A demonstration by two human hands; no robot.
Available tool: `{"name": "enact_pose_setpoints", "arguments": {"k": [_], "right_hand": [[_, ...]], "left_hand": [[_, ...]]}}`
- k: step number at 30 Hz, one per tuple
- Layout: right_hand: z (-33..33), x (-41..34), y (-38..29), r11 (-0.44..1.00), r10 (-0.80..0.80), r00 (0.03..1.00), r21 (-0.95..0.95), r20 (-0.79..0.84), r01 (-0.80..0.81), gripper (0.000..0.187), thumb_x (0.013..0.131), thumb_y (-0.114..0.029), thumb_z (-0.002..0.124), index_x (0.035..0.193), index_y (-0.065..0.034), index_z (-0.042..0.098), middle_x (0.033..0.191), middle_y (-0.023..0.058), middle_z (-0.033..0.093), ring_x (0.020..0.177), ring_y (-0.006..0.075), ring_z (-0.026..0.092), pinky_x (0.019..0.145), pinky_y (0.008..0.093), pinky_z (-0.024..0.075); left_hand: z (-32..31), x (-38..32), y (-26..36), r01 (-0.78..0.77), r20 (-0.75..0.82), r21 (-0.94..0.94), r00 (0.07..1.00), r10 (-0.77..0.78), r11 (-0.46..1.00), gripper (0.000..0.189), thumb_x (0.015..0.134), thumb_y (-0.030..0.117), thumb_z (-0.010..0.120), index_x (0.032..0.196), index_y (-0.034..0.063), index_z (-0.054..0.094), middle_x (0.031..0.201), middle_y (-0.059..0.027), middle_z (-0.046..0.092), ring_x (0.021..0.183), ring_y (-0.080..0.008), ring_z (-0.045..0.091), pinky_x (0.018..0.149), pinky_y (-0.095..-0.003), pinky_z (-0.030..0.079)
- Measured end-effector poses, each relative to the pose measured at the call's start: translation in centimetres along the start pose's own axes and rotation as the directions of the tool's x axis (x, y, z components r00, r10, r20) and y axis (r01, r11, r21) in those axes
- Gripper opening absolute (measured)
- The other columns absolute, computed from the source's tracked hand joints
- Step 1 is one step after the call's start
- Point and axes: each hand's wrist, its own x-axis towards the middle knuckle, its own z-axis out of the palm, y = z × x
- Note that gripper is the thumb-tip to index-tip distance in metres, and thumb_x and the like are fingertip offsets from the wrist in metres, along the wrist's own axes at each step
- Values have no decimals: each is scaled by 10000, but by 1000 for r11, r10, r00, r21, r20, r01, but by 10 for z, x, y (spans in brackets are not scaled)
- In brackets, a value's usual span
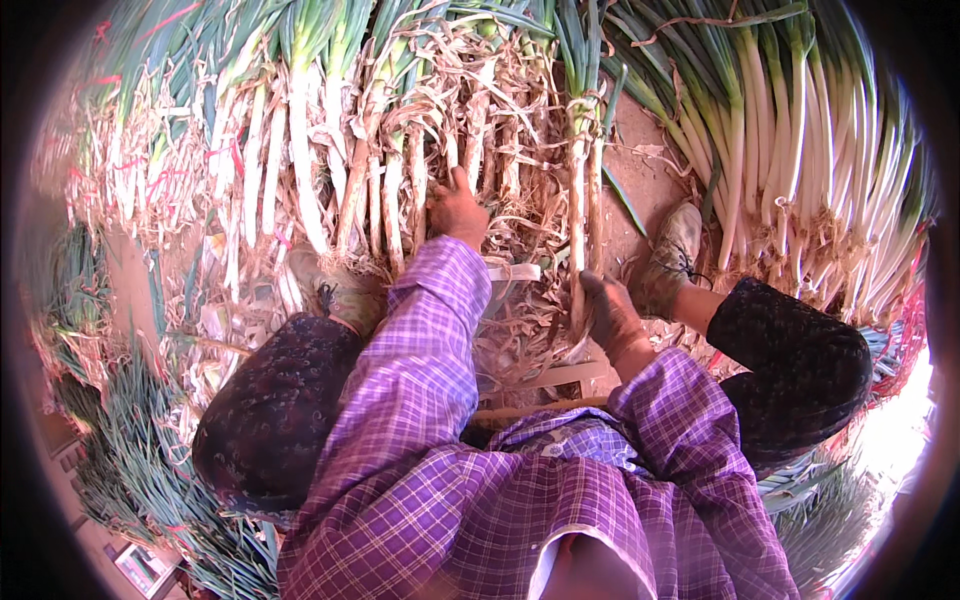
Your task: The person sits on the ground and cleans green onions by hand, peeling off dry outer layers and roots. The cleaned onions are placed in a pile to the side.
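Observation:
My right hand (pixel 613 315) grips the lower end of long green onion stalks (pixel 577 195) with brown, dry outer skin. Their green leaves point away from me. Farther forward and to the left, my left hand (pixel 459 214) is against the near side of a heap of unpeeled green onions (pixel 412 180). One of its fingers touches a pale stalk; whether the fingers close around anything is hidden. Dry skins and roots (pixel 517 202) hang thickly between the two hands.
Cleaner white-stemmed green onions (pixel 787 150) lie in a pile at the right, beside my right shoe (pixel 673 255). More green onions (pixel 165 450) lie behind my left knee (pixel 277 412). Below my hands are a wooden slat (pixel 559 375) and loose skins. Red ties (pixel 234 154) show at left.

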Motion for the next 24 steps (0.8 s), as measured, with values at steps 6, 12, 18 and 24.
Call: {"name": "enact_pose_setpoints", "arguments": {"k": [6,12,18,24], "right_hand": [[-2,-70,-98,838,-260,946,532,194,120,296,998,-317,528,1123,-48,529,903,48,635,598,109,577,471,261,494],[13,-77,-89,815,-267,945,567,189,117,336,1007,-364,506,1131,-55,549,840,65,631,614,153,591,517,296,540],[5,-34,-41,866,12,958,477,286,-153,309,960,-213,539,1115,55,548,952,172,679,830,302,691,790,412,599],[9,-65,-70,912,-239,951,382,196,151,304,926,-164,541,1147,44,548,925,107,685,791,172,658,697,276,547]], "left_hand": [[-86,2,10,-22,76,-953,947,311,301,990,557,-46,709,1464,-27,312,1446,-204,431,1239,-298,495,1039,-421,455],[-134,-1,-20,-3,90,-986,838,538,169,787,698,70,724,1410,-5,396,1216,-169,576,1035,-264,615,910,-395,552],[-59,-14,-62,-43,238,-647,937,255,762,617,804,42,666,1377,21,438,1058,-149,599,906,-249,632,818,-388,568],[-38,-19,-23,-412,187,136,904,385,901,463,913,216,618,1321,47,477,928,-135,618,847,-293,644,773,-420,547]]}}
